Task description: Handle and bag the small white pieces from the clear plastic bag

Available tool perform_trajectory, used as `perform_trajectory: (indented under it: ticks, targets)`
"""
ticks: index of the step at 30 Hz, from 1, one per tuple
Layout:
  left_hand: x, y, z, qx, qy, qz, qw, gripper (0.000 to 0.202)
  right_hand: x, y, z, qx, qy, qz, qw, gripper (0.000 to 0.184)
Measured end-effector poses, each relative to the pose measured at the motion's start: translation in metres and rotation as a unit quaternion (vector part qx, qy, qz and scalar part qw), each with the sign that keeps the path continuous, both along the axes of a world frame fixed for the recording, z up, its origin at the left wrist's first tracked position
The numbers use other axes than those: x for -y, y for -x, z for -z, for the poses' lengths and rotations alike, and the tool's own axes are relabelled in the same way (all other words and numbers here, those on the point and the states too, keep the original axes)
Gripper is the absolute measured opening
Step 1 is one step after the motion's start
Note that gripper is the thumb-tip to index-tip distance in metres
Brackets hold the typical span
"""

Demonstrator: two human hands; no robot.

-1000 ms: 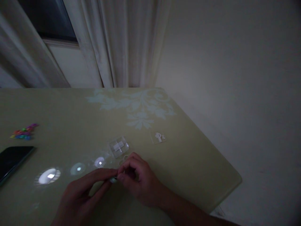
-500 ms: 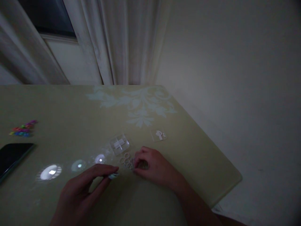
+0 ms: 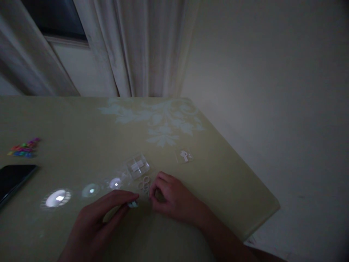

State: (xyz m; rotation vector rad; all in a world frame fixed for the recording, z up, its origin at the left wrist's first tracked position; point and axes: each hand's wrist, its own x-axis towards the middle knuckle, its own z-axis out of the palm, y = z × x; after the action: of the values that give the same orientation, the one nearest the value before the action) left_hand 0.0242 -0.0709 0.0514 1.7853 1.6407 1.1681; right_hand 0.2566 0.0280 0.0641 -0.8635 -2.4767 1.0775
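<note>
Pale green glass-topped bench, dim room, and both hands are down low at the near edge. Left hand comes in from the bottom, its thumb and forefinger pinched shut on a small pale piece, held just above the surface with the fingertips pointing right. Right hand lies a little beyond it, fingers curled inward over the bench; whether they have closed on anything I cannot tell, the light is too poor and the palm hides the tips.

Now the relation that matters: the loose pale rings lie in a small cluster just beyond and between the two hands, touching or nearly touching the right hand's fingertips and a short way up and right from the left hand's pinch. The right hand is plainly the nearer one. The rings lie flat, so no long axis to speak of; the cluster itself runs roughly away from the person, toward the clear plastic box with a white piece inside, which sits just past it.

Further right, apart from the hands, a small clear packet with white bits lies on the bench below the leaf pattern. Far left, well apart, a heap of coloured bands and a dark phone at the edge. Bright lamp reflections spot the glass left of the left hand. Curtains hang behind.
</note>
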Motion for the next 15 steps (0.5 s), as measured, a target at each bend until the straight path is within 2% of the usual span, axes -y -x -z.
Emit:
perform_trajectory:
  ticks: [3, 5, 15]
  targets:
    - [-0.001, -0.002, -0.002, 0.005, -0.006, 0.014, 1.000, 0.018, 0.001, 0.000, -0.007, -0.104, 0.096, 0.007, 0.990, 0.003]
    - [-0.002, -0.004, -0.005, 0.009, -0.005, 0.024, 1.000, 0.016, 0.003, 0.001, -0.010, -0.137, 0.129, 0.013, 0.982, 0.005]
    - [0.001, -0.004, -0.004, 0.035, 0.009, 0.043, 0.998, 0.015, 0.011, 0.008, -0.010, -0.164, 0.191, -0.040, 0.967, 0.014]
